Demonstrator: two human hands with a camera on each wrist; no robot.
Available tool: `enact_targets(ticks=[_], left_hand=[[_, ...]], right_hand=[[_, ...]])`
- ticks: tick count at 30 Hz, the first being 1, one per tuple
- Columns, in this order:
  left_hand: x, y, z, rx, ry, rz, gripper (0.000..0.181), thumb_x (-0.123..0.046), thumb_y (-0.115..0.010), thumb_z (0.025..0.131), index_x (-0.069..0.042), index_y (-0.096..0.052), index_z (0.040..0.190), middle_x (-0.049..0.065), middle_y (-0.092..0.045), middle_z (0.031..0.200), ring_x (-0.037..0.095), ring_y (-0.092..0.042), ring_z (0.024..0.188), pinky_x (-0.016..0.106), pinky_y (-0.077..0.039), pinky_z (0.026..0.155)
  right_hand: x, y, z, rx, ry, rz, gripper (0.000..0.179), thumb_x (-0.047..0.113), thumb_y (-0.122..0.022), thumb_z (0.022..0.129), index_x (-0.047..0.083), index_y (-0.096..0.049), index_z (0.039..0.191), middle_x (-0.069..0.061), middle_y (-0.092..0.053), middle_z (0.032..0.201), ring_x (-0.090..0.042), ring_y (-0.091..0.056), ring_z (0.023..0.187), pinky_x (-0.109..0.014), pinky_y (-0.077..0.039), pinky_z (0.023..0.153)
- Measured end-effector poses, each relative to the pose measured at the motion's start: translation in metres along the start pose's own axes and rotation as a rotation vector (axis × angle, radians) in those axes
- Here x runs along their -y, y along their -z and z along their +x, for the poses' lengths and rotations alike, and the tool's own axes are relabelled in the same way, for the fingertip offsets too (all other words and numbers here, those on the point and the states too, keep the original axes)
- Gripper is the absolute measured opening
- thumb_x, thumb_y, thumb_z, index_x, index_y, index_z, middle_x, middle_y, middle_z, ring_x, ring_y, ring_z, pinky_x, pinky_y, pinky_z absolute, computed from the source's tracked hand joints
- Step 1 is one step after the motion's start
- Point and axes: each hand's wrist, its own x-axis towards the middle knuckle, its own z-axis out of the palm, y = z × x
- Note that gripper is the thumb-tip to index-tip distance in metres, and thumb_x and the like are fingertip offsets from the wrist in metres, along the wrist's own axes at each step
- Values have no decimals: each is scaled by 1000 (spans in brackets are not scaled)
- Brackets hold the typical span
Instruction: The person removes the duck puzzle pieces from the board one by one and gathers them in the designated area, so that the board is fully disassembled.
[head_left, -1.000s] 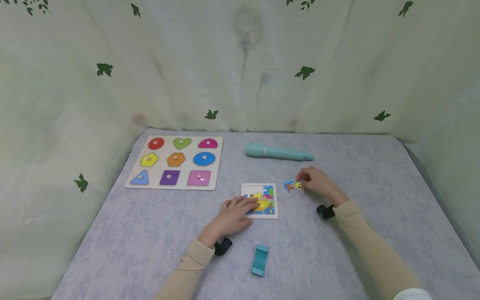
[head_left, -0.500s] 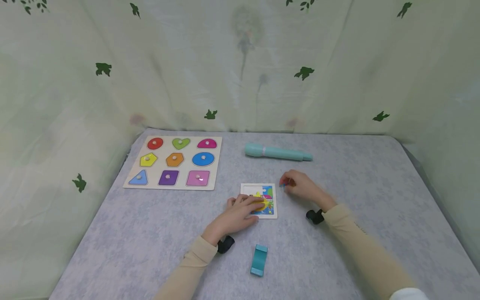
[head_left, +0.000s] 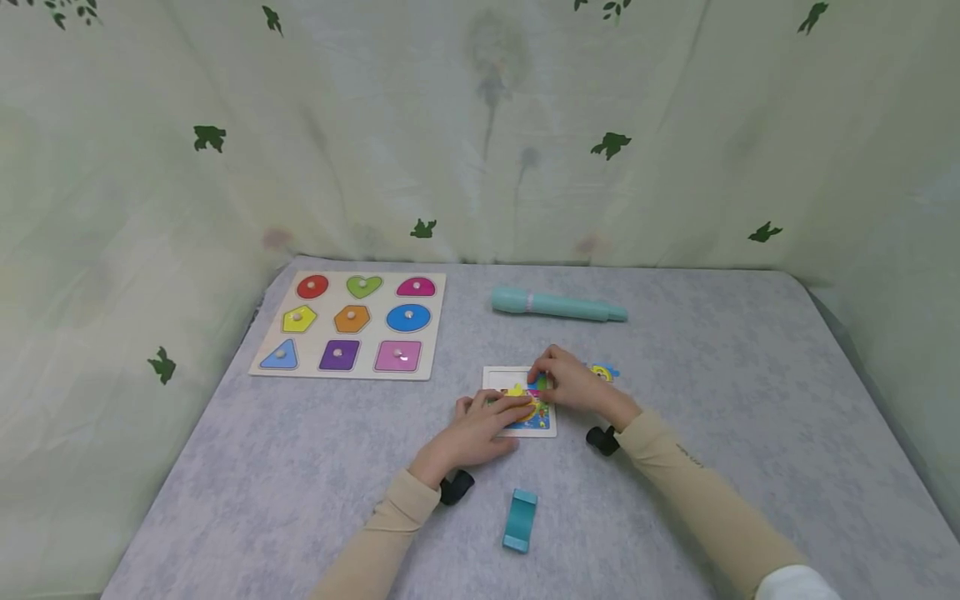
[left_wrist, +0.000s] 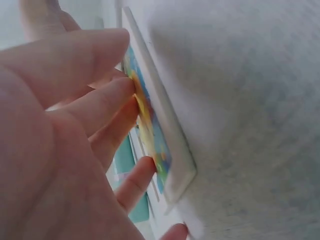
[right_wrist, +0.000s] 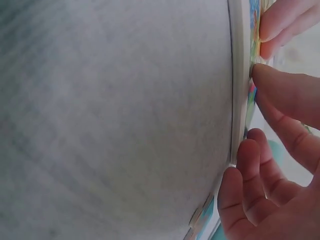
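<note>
A small jigsaw puzzle in a white frame (head_left: 551, 421) lies flat on the table, its picture mostly yellow, blue and green. A blank white recess (head_left: 501, 377) shows at its upper left. My left hand (head_left: 472, 432) rests on the puzzle with fairly straight fingers touching the picture, as the left wrist view also shows. At the upper right of the frame, my right hand (head_left: 579, 387) pinches a small puzzle piece (right_wrist: 253, 93) between thumb and forefinger, largely hidden by the fingers. Loose puzzle pieces (head_left: 603, 372) in yellow and blue lie just behind the right hand.
A wooden shape board (head_left: 435, 333) with knobbed coloured shapes lies at the back left. Behind the puzzle is a mint-green tube-shaped thing (head_left: 558, 306). A curved teal piece (head_left: 520, 521) lies in front. A printed curtain (head_left: 480, 167) hangs around the table.
My right hand has picked up a piece from the loose ones and moved left to the puzzle's upper right. The left hand has shifted slightly right on the puzzle.
</note>
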Motion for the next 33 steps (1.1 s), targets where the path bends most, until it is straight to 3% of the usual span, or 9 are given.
enact_targets(ticks=[8,21,27,33], left_hand=[[-5,3,3,16,43,4,48,-28,-55,98,-21,-45,144,-6,-36,150,28,-28,132,58,-21,93],[-6,5,5,29,72,15,47,-30,-55,98,-23,-47,144,-8,-37,149,28,-29,131,63,-20,94],[-6,3,5,17,64,4,47,-29,-56,98,-22,-48,143,-8,-38,149,27,-30,131,60,-21,92],[-6,4,4,21,73,-15,47,-28,-56,97,-21,-48,143,-7,-38,149,28,-29,131,60,-20,94]], right_hand=[[5,-3,-1,-23,-25,-15,15,1,-72,82,11,-64,92,-4,-47,102,-20,-44,87,-34,-40,75],[11,-7,-3,-71,60,-83,16,1,-73,82,12,-63,88,-4,-53,103,-25,-49,96,-40,-43,85],[9,-4,-2,-71,55,29,22,-9,-62,85,10,-63,95,-4,-56,99,-20,-52,85,-35,-46,76],[-4,5,-3,-133,-3,187,21,-5,-59,90,10,-63,103,-4,-62,98,-18,-55,84,-35,-47,76]])
